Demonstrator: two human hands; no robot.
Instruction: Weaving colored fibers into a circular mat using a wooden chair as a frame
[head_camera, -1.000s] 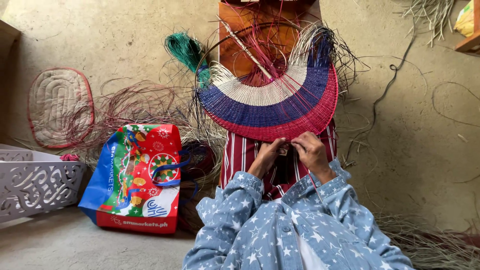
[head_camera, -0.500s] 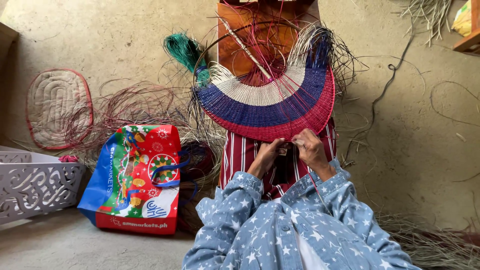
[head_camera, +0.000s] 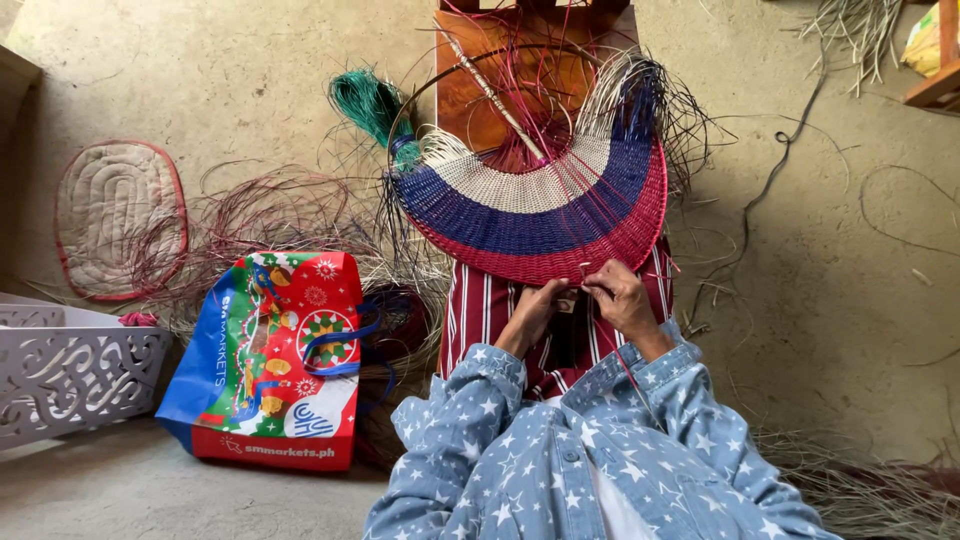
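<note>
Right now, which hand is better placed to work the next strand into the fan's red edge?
Probably the right hand: its fingertips pinch at the woven fan's red rim, while the left hand sits just below, steadying.

I count two hands, left hand and right hand, one woven fan, one shopping bag (brightly printed), one oval mat, one white openwork basket.

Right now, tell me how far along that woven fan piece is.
Done: the woven fan already has full cream, blue and red bands across its arc. In hand: the left hand and right hand pinch strands at the red outer edge, bottom centre. Left: loose unwoven strands stick out along the top and right side, and a green bundle lies unused at upper left.
</note>
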